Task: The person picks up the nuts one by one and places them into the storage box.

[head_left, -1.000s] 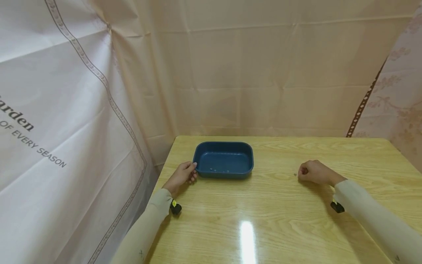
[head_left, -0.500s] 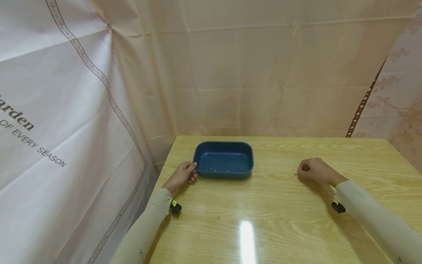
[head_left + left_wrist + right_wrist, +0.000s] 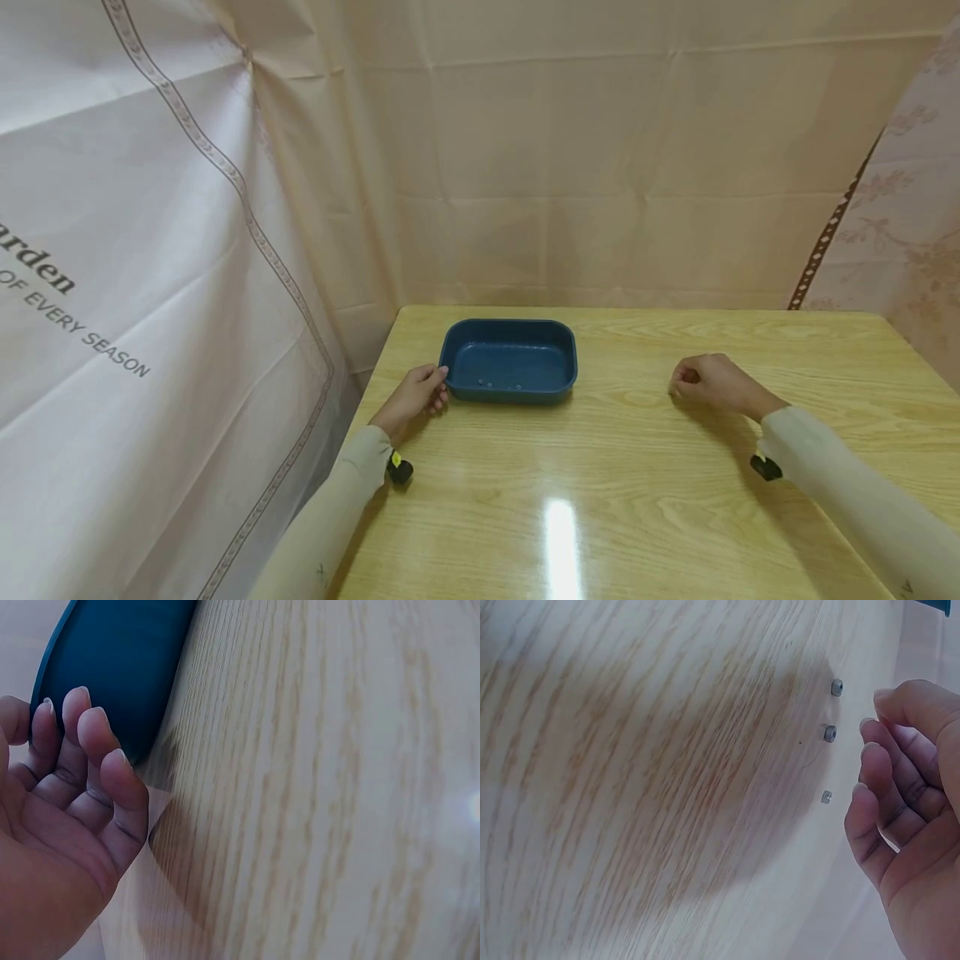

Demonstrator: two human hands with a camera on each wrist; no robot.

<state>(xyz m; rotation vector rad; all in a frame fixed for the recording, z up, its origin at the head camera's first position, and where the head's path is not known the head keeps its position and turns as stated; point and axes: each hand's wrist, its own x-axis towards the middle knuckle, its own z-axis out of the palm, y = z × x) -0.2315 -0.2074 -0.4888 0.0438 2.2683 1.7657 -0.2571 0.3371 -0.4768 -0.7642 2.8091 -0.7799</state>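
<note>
Yellow wood grain runs across the wide table [image 3: 637, 508], with a white glare [image 3: 562, 546] on its near part. Behind it hangs creased beige cloth [image 3: 540, 175]; white printed cloth [image 3: 127, 258] drapes the left side. At the table's far left stands a dark blue rectangular tray [image 3: 510, 397], its rim pinched by the left hand [image 3: 411, 397]. The right hand [image 3: 716, 385] curls beside three small grey metal nuts [image 3: 830, 733] on the wood; whether its fingertips pinch anything, I cannot tell.
</note>
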